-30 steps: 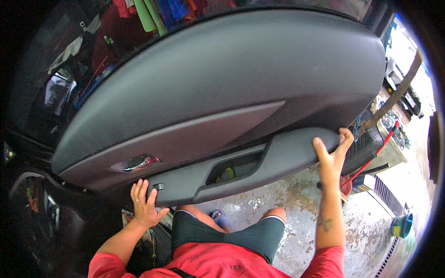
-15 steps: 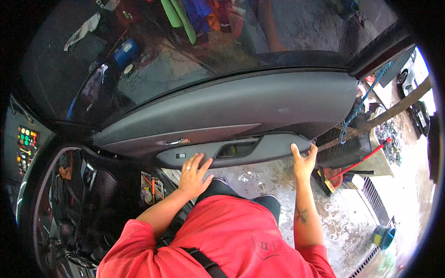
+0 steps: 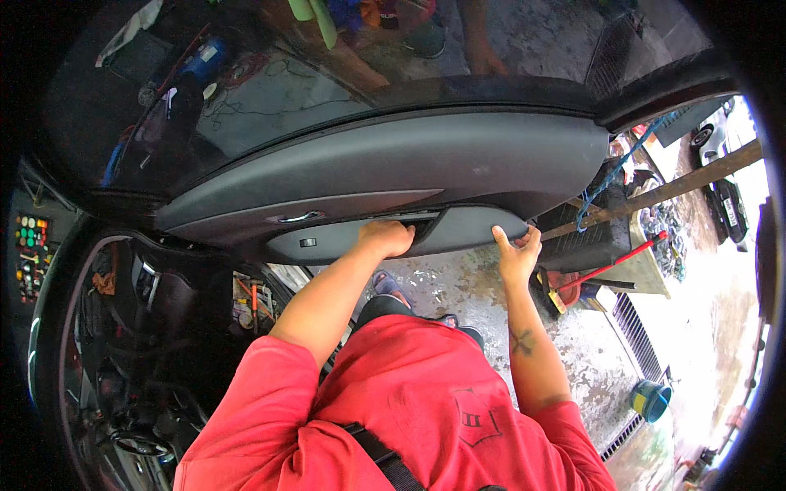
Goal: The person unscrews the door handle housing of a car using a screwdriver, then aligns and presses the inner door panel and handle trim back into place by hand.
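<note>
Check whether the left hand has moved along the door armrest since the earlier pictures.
Yes. Against the window switch, the left hand has shifted right, from just left of it to the pull recess.

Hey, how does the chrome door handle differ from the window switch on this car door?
The door handle is shiny chrome, while the window switch looks mostly black. The handle looks long and narrow; the switch is shorter and boxy. The handle sits in the door panel above the armrest, whereas the switch is set into the armrest itself. Both lie left of the left hand, which touches neither.
</note>
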Demonstrator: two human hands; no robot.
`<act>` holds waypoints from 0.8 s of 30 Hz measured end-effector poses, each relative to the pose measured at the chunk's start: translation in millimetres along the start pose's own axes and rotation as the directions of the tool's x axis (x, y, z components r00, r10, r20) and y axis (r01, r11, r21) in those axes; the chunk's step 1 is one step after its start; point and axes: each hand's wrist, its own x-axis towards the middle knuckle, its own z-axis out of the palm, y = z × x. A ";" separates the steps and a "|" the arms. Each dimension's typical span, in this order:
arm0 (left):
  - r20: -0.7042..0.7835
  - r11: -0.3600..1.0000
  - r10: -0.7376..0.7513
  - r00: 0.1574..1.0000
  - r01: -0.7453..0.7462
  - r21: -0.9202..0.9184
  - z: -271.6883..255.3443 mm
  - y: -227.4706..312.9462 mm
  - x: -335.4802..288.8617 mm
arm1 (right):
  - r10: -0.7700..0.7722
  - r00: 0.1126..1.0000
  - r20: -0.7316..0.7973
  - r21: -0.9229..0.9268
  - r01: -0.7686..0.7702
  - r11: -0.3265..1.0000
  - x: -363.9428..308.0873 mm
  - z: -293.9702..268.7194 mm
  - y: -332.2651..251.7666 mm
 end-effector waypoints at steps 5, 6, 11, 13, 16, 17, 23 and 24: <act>0.107 0.997 -0.062 0.992 0.057 0.051 -10.8 6.8 8.0 | -0.054 0.998 -0.010 0.001 0.054 0.999 5.9 5.5 5.9; 0.108 0.997 -0.056 0.993 0.049 0.065 -8.4 4.5 9.4 | -0.083 0.997 -0.003 0.022 0.083 0.996 8.9 5.8 8.4; -0.291 0.878 -0.097 0.952 -0.055 -0.475 -9.0 -11.0 -56.4 | -0.044 0.998 0.049 0.109 0.038 0.993 6.8 6.4 5.7; -0.397 0.699 -0.191 0.898 -0.160 -0.697 -2.2 -30.0 -87.7 | -0.016 0.997 0.080 0.123 0.006 0.992 7.6 2.7 2.9; -0.704 0.679 -0.261 0.661 -0.392 -0.620 38.1 -82.0 -104.5 | -0.045 0.996 0.073 0.047 0.041 0.998 12.6 0.4 6.2; -0.750 0.716 -0.327 0.575 -0.367 -0.593 43.7 -96.1 -112.2 | -0.061 0.996 0.060 -0.007 0.061 0.998 13.6 1.0 6.3; -0.758 0.964 -0.083 0.647 -0.141 -0.226 67.1 -141.0 -119.1 | -0.066 0.998 0.003 -0.249 0.065 0.966 10.0 0.9 -22.9; -0.614 0.981 -0.053 0.788 -0.073 -0.178 56.7 -131.5 -114.4 | -0.067 0.998 0.008 -0.241 0.067 0.968 12.3 2.5 -21.4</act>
